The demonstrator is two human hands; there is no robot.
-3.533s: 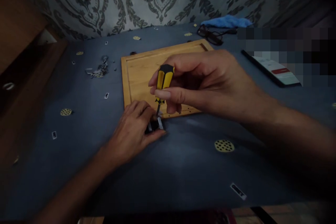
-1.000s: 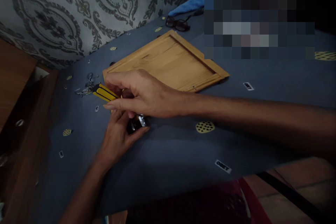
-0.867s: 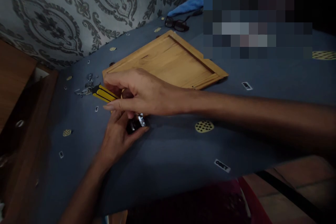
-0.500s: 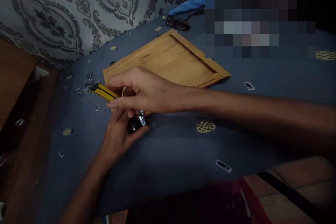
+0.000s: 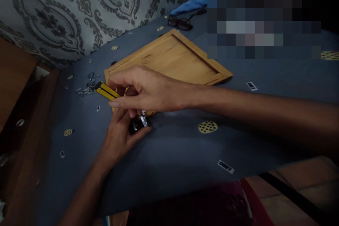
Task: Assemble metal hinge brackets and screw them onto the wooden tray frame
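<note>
My right hand (image 5: 148, 91) is closed around the yellow-and-black handle of a screwdriver (image 5: 107, 90), whose shaft and tip are hidden by the fingers. It reaches over the near left corner of a framed wooden cabinet door (image 5: 169, 60) lying flat. Just below, my left hand (image 5: 120, 130) grips a shiny metal cabinet hinge (image 5: 143, 120) at the door's near edge. Its thumb lies on the near side; the other fingers are partly hidden beneath my right hand. Dark shadow covers part of the hinge.
Small loose metal parts (image 5: 87, 86) lie left of the door on the blue patterned tablecloth (image 5: 172, 162). Dark-framed glasses (image 5: 180, 23) and a blue cloth (image 5: 188, 5) sit behind it. Wooden furniture (image 5: 16, 88) stands at the left, and a patterned wall (image 5: 79, 14) rises behind.
My right hand has shifted very slightly, and the screwdriver handle has moved a little to the right and up. My left hand stays at the hinge.
</note>
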